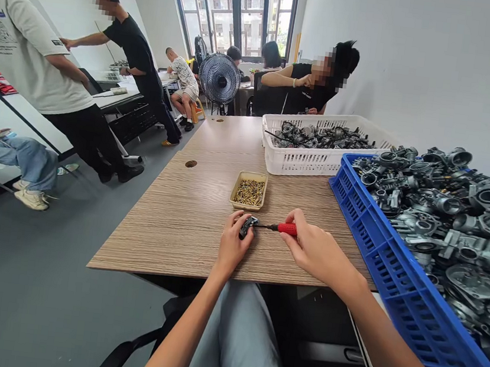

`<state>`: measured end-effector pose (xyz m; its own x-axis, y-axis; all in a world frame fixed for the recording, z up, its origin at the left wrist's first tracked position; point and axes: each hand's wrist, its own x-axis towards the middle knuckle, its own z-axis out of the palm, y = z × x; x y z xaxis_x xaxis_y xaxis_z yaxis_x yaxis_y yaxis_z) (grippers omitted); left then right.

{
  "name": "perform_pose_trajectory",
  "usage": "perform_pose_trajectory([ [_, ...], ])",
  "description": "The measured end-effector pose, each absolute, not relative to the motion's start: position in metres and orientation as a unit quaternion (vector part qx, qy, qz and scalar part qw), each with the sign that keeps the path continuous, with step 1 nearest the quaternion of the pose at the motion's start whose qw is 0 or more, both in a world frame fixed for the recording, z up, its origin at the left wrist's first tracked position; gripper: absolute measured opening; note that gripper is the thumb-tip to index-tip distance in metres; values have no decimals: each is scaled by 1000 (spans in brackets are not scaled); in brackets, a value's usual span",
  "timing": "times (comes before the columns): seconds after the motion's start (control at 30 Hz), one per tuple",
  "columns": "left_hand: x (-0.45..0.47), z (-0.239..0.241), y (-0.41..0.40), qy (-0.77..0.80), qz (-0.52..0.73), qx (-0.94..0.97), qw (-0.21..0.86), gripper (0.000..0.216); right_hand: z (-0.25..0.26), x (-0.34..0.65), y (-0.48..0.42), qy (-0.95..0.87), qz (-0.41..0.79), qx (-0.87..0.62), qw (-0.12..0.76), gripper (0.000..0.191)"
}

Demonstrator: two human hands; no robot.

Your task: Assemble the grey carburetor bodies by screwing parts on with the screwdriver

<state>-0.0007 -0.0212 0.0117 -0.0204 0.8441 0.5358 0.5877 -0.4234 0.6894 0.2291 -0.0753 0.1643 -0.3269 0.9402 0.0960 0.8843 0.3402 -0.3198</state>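
My left hand [235, 242] is closed round a small dark metal part [248, 226], which looks like a carburetor piece, just above the table's near side. In my right hand [314, 247] is a screwdriver [286, 228] with a red handle, held level and pointing left. Its dark shaft reaches the metal part, with the tip at or against its right side; the exact contact is too small to make out. Right behind my left hand sits a small tan tray [246, 206] full of little brass-coloured parts [250, 192].
A blue crate [376, 277] heaped with carburetors [481, 224] stands close on my right. Behind it, a white basket [303, 164] holds more metal parts. The wooden table [155, 220] ends at left. Across it sits a person [310, 87]; others stand at left, near a fan [219, 79].
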Motion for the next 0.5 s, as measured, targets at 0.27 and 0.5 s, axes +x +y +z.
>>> perform_pose_trajectory([
  [0.27, -1, 12, -22, 520, 491, 686, 131, 37, 165, 228, -75, -781, 81, -609, 113, 23],
  [0.5, -1, 11, -21, 519, 492, 687, 127, 36, 163, 226, -74, -795, 72, -592, 110, 19],
])
